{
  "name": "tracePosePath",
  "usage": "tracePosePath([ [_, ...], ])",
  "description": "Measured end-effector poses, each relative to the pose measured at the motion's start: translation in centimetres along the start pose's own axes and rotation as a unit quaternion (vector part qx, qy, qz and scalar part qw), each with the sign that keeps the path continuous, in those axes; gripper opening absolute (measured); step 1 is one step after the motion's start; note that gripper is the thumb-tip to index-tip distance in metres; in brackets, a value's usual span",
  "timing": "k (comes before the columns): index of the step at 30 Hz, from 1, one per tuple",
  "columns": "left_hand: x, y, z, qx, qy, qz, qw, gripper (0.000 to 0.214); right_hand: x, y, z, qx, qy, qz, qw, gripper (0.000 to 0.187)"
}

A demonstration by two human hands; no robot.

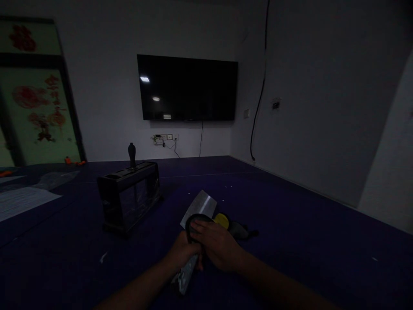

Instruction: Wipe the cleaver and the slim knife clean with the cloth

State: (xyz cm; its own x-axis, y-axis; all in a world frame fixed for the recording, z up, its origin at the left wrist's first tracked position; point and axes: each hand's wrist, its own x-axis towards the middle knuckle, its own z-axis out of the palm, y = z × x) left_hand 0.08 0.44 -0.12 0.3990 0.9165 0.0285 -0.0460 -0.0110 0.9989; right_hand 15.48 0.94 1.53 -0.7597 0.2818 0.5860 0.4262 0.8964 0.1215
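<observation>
In the middle of the head view, my left hand (184,249) is closed at the lower left side of a round, dark-rimmed object (191,221). Across that object's face lie the bent fingers of my right hand (217,243), pressing or gripping it. Beyond it a flat, shiny silver piece (201,204) sticks out. Below my left hand shows a crumpled silvery strip (185,275); whether it joins the flat piece is hidden by the hands. Just past my right hand sit a yellow round thing (221,220) and a grey and black item (239,231).
A black frame with clear sides and an upright knob (127,176) stands on the dark blue surface at left. Printed sheets (24,200) and clear plastic (56,178) lie farther left. A television (190,88) hangs on the far wall; a black cable (260,103) hangs at right.
</observation>
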Motion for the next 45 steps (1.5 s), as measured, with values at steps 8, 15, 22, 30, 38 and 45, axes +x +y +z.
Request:
tracePosePath([
  [8,-0.15,0.28,0.07,-0.003,0.015,0.0,1.0,0.013,0.05,0.12,0.23,0.002,-0.01,0.001,1.0,0.044],
  [15,-0.05,0.58,-0.18,-0.016,0.025,-0.013,0.999,0.016,0.22,-0.02,0.11,0.002,-0.004,0.01,1.0,0.044],
  [22,0.24,0.67,-0.23,-0.044,0.037,-0.018,0.998,0.016,-0.07,0.48,0.69,0.005,0.006,0.05,0.999,0.047],
  [30,0.28,0.45,-0.25,-0.044,0.035,-0.014,0.998,0.014,-0.2,0.68,0.89,0.006,0.005,0.055,0.998,0.047],
  [38,0.38,-0.18,-0.52,-0.026,0.032,-0.012,0.999,0.018,0.02,0.18,0.36,0.009,-0.019,0.02,1.0,0.046],
  [45,0.17,0.12,-0.38,-0.026,0.025,-0.007,0.999,0.017,-0.07,0.59,0.87,0.01,0.008,0.058,0.998,0.05],
])
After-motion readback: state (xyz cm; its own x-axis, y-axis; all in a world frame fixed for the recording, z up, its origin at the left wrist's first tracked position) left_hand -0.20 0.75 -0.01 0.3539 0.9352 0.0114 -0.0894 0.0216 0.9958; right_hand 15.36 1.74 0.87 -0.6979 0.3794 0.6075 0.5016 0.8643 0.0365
